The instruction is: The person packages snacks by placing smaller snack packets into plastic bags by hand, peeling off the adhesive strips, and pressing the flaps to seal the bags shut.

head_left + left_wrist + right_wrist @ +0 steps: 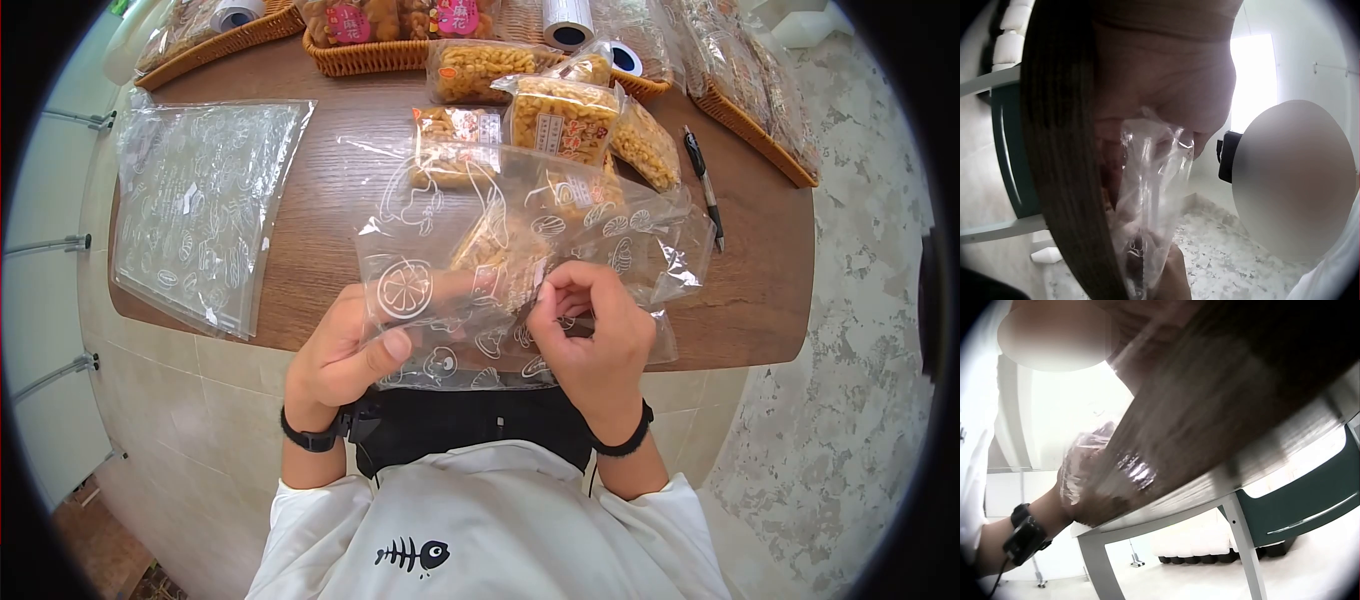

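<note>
A large clear bag (405, 290) with white food drawings spreads over the table's front edge. A small wrapped snack packet (490, 245) shows through its film. My left hand (345, 350) grips the bag from the left, thumb in front and fingers behind the film, reaching toward the packet. At the packet's lower right, my right hand (598, 335) pinches the plastic between thumb and forefinger; whether it also pinches the packet's end, I cannot tell. In the left wrist view, crumpled film (1154, 169) hangs below the left hand (1166, 81).
Flat clear bags (200, 215) lie at the left. Behind the held bag are several snack packets (565, 115), with a pen (704, 185) to their right. Wicker baskets (370, 60) of packets and label rolls (568, 25) line the back of the brown table (770, 300).
</note>
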### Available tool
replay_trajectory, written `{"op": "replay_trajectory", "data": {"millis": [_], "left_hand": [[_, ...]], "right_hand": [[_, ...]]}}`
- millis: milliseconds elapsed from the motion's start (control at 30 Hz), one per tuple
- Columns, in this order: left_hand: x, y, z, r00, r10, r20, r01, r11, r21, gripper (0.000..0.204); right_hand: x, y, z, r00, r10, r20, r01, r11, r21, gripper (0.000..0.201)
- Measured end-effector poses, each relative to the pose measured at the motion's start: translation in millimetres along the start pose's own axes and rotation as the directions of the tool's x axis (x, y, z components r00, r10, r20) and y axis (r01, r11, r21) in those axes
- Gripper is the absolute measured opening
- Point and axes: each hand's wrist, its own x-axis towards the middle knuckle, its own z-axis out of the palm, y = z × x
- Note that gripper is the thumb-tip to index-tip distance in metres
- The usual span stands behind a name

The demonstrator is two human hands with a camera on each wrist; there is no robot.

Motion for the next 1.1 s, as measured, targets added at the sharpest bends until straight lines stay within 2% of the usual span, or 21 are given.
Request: {"op": "replay_trajectory", "data": {"millis": [100, 200, 333, 467, 567, 900, 1100], "left_hand": [[1.2, -1.3, 0.9, 0.999, 0.021, -0.027, -0.020, 1.000, 0.020, 0.068], [2.1, -0.6, 0.0, 0.999, 0.040, -0.024, -0.039, 0.998, 0.047, 0.069], [1.6, -0.3, -2.8, 1.000, 0.028, 0.014, -0.028, 0.999, 0.036, 0.069], [2.1, -1.1, -0.9, 0.998, 0.055, -0.009, -0.054, 0.996, 0.075, 0.068], [2.0, -1.0, -2.1, 1.000, 0.021, 0.014, -0.021, 0.998, 0.052, 0.069], [4.0, 2.7, 0.6, 1.000, 0.020, 0.013, -0.020, 0.999, 0.029, 0.069], [4.5, 1.1, 0.1, 0.999, 0.032, 0.019, -0.032, 0.999, 0.043, 0.069]], "right_hand": [[-0.3, 1.8, -3.2, 1.000, -0.006, -0.021, 0.006, 1.000, 0.016, 0.021], [-0.1, 0.5, -3.9, 0.997, -0.071, -0.023, 0.072, 0.997, 0.014, 0.023], [2.5, -1.0, -4.7, 0.993, -0.116, -0.002, 0.116, 0.993, -0.038, 0.023], [5.2, -2.3, -5.6, 0.986, -0.168, 0.021, 0.169, 0.980, -0.100, 0.021], [6.9, -3.5, -6.0, 0.983, -0.179, 0.032, 0.182, 0.977, -0.114, 0.020], [7.9, -5.5, -4.5, 0.988, -0.146, 0.054, 0.152, 0.981, -0.123, 0.020], [6.6, -4.9, -4.5, 0.997, -0.072, 0.041, 0.074, 0.997, -0.032, 0.017]]}}
